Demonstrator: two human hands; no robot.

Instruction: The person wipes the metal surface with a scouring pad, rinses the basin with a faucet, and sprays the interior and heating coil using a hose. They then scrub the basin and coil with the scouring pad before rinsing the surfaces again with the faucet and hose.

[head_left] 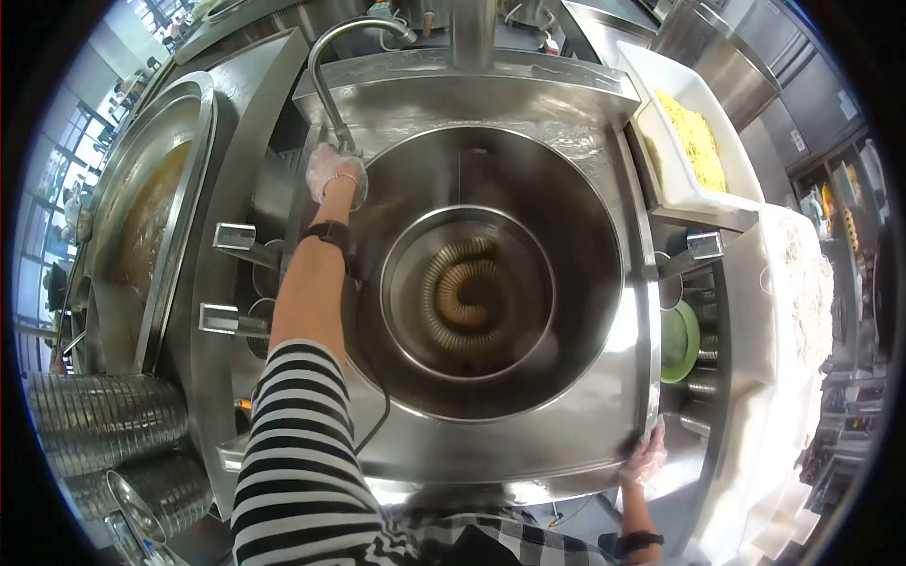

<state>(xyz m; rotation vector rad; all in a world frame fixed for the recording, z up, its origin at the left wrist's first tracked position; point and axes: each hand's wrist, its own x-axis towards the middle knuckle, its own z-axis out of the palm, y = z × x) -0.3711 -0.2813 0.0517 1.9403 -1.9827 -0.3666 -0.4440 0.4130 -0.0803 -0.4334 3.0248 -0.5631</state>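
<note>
My left hand [336, 179], in a clear plastic glove, is closed around the base of the curved steel faucet [326, 90] at the back left of a cooking station. My right hand [645, 459], gloved too, rests with fingers extended on the front right edge of the steel counter [491, 455]. Between my hands lies a deep round steel well [576, 292]. Inside it is a smaller round rim [387, 283] around a ribbed, spring-like coil [444, 292]. Whether water covers the coil is hard to tell.
To the left stand a large pan of brownish liquid [156, 222] and stacked steel containers [109, 415]. At right are a white tub [651, 80] of yellow shreds [694, 141], a green round dish [681, 342] and white containers [755, 311]. Square metal handles [236, 321] stick out at both sides.
</note>
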